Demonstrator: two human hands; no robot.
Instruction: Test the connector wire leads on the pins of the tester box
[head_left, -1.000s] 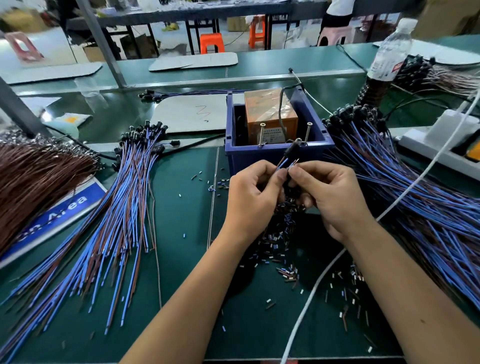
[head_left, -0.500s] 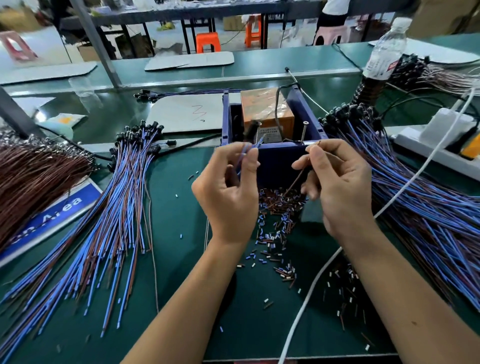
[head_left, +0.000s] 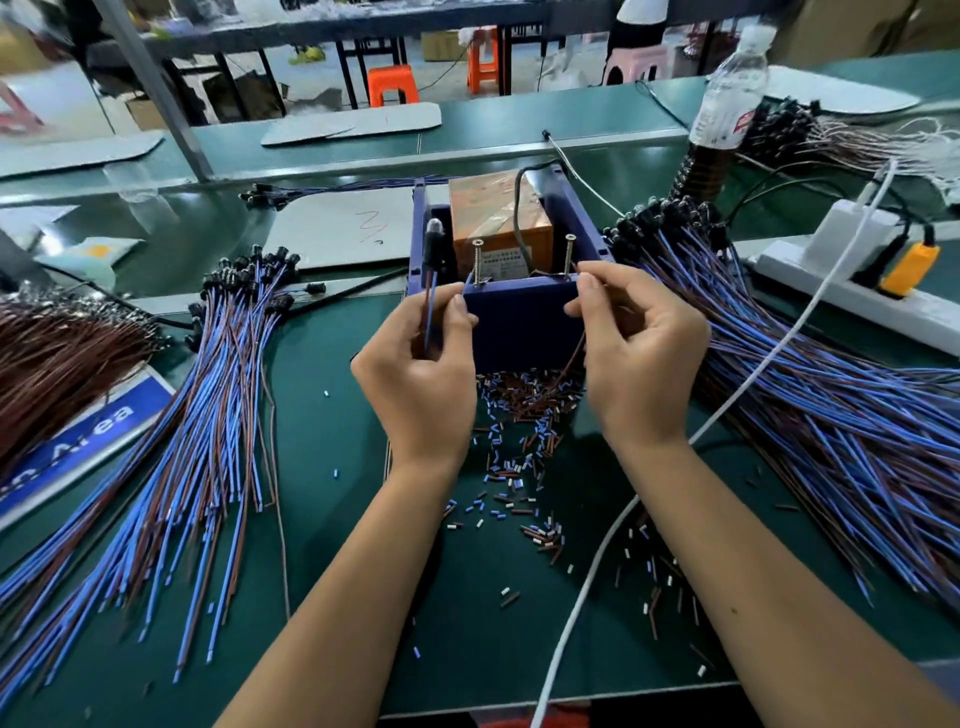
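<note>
Two heaps frame the job: blue-and-brown leaded connectors (head_left: 171, 431) fanned on the green table (head_left: 332, 519) at left look finished, judging by their place, while the larger heap (head_left: 831, 374) at right probably waits. Between them, the left hand (head_left: 421, 374) pinches a blue lead (head_left: 430, 312) by the left screw pin (head_left: 477, 260) of the dark-blue tester box (head_left: 519, 322); the black connector (head_left: 432, 244) stands above. The right hand (head_left: 639, 358) pinches the thin brown lead (head_left: 574, 353) near the right pin (head_left: 570, 254). Contact is too small to confirm.

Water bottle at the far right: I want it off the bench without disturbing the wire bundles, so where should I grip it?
Grip the water bottle around its clear upper body, coming from above and behind. It stands upright, and the black connector heads of the right wire pile crowd its dark lower part, so a low or front approach would likely snag them.
</note>
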